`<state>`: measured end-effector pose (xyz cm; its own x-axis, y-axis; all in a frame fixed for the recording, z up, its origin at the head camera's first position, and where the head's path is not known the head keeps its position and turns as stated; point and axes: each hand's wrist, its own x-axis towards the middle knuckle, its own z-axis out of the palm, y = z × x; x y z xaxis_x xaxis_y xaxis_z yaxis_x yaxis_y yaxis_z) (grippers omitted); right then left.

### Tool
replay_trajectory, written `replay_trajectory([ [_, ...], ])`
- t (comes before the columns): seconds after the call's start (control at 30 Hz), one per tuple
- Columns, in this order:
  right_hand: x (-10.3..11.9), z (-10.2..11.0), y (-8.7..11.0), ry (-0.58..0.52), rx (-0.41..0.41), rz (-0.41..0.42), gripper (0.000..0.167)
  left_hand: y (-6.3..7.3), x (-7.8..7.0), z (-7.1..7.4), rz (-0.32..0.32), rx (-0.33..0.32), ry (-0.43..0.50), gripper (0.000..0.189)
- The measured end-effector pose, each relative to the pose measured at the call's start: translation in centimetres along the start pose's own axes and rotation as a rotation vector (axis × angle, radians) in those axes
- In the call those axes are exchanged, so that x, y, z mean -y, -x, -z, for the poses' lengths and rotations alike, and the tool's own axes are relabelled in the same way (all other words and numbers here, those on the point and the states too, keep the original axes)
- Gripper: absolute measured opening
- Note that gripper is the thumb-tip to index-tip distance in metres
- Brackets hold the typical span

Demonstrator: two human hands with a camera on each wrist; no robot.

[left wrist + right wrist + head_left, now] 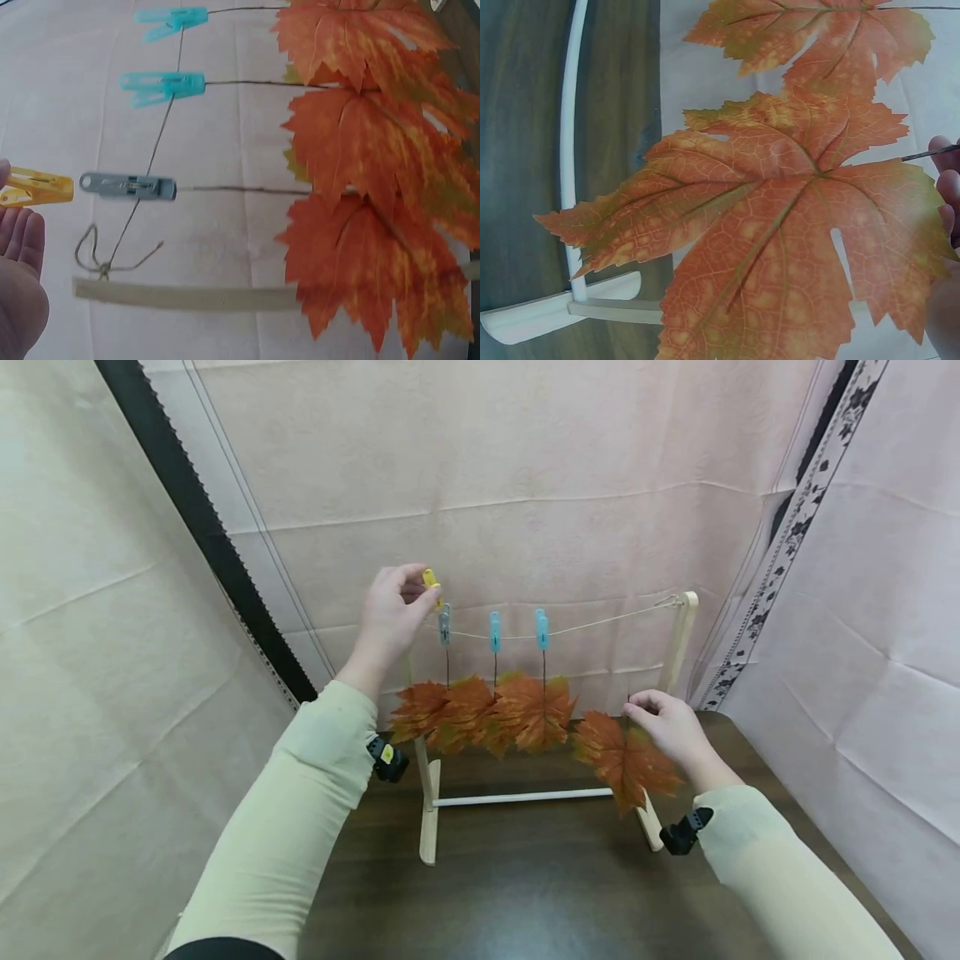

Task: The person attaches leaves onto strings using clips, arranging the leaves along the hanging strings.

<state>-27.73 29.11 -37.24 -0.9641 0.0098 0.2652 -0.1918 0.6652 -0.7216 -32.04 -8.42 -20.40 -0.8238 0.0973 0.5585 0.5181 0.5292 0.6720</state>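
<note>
My left hand point(397, 602) pinches a yellow clothespin point(41, 187) just above the left end of a string point(600, 623). A grey-blue clothespin point(129, 185) and two turquoise clothespins point(495, 632) grip that string, each with an orange maple leaf point(534, 710) hanging by its stem. Between thumb and fingers, my right hand point(671, 727) holds the thin stem of another orange maple leaf point(780, 195), below the string's right part. In the right wrist view only the fingertips show at the right edge.
The string is tied between two pale wooden posts point(678, 639) of a small stand, joined low down by a white rod point(525, 797). The stand's feet point(428, 835) rest on a dark wooden table point(510, 893). Light cloth walls point(480, 460) enclose the back and sides.
</note>
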Motion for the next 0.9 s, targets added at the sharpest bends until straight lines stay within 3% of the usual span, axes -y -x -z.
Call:
replay_trajectory([
  [0.4, 1.0, 0.1, -0.9, 0.02, -0.018, 0.04, 0.032, -0.3, -2.0, -3.2, -0.023, 0.036, -0.109, 0.034],
  [0.9, 1.9, -0.4, -1.4, 0.005, 0.006, 0.03, 0.029, -0.6, -4.0, -8.6, -0.014, 0.051, -0.101, 0.024],
])
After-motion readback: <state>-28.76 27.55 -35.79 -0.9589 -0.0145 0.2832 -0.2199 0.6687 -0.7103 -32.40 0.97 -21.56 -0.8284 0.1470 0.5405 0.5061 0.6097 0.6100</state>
